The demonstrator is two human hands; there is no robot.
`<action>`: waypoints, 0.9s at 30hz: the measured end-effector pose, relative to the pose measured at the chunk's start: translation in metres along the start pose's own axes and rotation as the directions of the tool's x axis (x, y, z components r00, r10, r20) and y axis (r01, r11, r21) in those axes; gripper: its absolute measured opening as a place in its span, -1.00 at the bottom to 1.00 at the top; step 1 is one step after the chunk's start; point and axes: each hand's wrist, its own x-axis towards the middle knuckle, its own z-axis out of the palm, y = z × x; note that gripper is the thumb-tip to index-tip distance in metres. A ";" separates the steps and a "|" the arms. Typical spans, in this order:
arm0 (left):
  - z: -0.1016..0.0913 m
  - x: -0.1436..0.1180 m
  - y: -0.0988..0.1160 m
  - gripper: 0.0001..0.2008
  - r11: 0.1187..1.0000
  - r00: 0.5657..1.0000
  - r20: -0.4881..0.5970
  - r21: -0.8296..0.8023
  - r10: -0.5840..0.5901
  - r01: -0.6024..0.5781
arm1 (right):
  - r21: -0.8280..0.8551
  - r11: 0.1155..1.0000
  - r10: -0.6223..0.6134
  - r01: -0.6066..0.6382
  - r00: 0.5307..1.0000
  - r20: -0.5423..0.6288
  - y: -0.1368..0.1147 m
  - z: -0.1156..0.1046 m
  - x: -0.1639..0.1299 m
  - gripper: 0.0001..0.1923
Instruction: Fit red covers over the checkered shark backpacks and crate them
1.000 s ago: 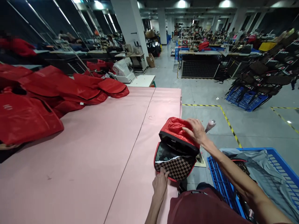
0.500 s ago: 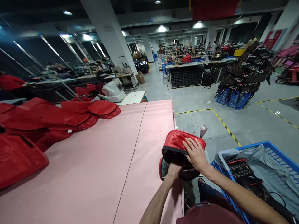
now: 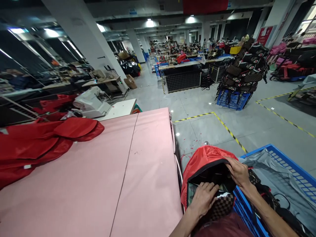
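Note:
A red bag (image 3: 203, 158) with a black opening and a brown checkered panel sits off the right edge of the pink table (image 3: 103, 177), close to my body. My left hand (image 3: 203, 197) presses on the checkered panel at the bag's mouth, fingers curled into it. My right hand (image 3: 238, 171) grips the upper right rim of the opening. The inside of the bag is dark.
Red fabric pieces (image 3: 44, 141) are piled on the table's left. A blue plastic crate (image 3: 278, 184) with grey cloth and bags stands at my right. A white sewing machine (image 3: 90, 103) sits beyond the table. Yellow-black tape marks the floor; a stack of bags (image 3: 243, 72) stands further off.
The bag has come off the table's right edge towards me. My right hand went from its red top to the rim; my left is on the checkered panel. The view turned right.

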 end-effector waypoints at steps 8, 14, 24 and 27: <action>-0.021 0.103 -0.086 -0.20 0.969 0.803 -0.556 -0.020 -0.214 0.245 | 0.052 0.997 0.062 -0.065 0.996 0.061 0.054 0.052 0.029 -0.66; 0.011 0.150 -0.142 -0.16 0.878 0.721 -0.501 -0.245 -0.478 0.412 | 0.310 0.949 -0.021 -0.060 0.967 0.252 0.102 0.087 0.082 -0.70; -0.073 0.206 -0.207 -0.59 0.269 0.626 0.038 -0.881 -0.779 0.389 | 0.253 0.371 0.178 -0.893 0.336 0.925 0.127 0.248 0.192 -0.21; -0.053 0.211 -0.223 -0.58 0.055 0.557 0.176 -0.927 -0.812 0.372 | 0.215 0.276 0.143 -0.937 0.261 0.955 0.119 0.290 0.189 -0.21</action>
